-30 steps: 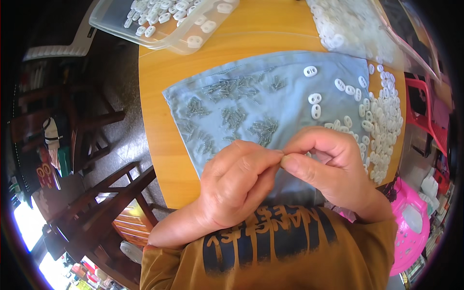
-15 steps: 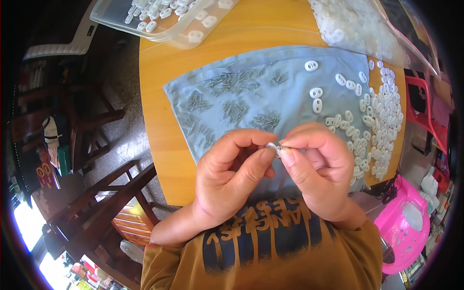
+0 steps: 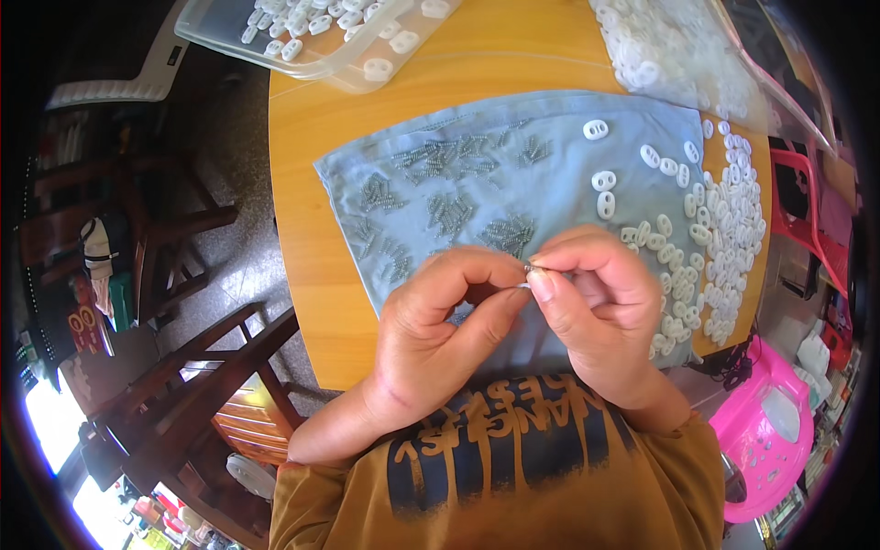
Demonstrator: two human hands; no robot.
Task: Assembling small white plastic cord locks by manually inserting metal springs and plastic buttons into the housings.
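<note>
Round wooden table (image 3: 316, 275) fills the upper middle of the view, with dark wooden chairs (image 3: 197, 367) on a tiled floor to its left and a pink plastic stool (image 3: 765, 431) at lower right. Spread across the table is a pale blue cloth (image 3: 568, 170). Small clusters of metal springs (image 3: 449, 211) lie scattered over the cloth's left and central area; white oval two-hole plastic pieces (image 3: 724, 238) are heaped along its right side, several lying singly nearer the middle. A clear plastic tray (image 3: 316, 41) holding more white pieces sits at the table's far left edge, and a clear plastic bag (image 3: 678, 50) of the same pieces lies at the far right. Both hands are raised above the near edge of the cloth, fingertips meeting. The left hand (image 3: 435, 335) and the right hand (image 3: 600, 316) are each pinched on a small metal spring (image 3: 530, 270), gripped between thumb and forefinger on either side, the part showing only as a bright sliver between the fingertips. Whether a white piece is also held cannot be told; the fingers cover that area. An ochre shirt with dark lettering (image 3: 513, 467) occupies the lower edge.
</note>
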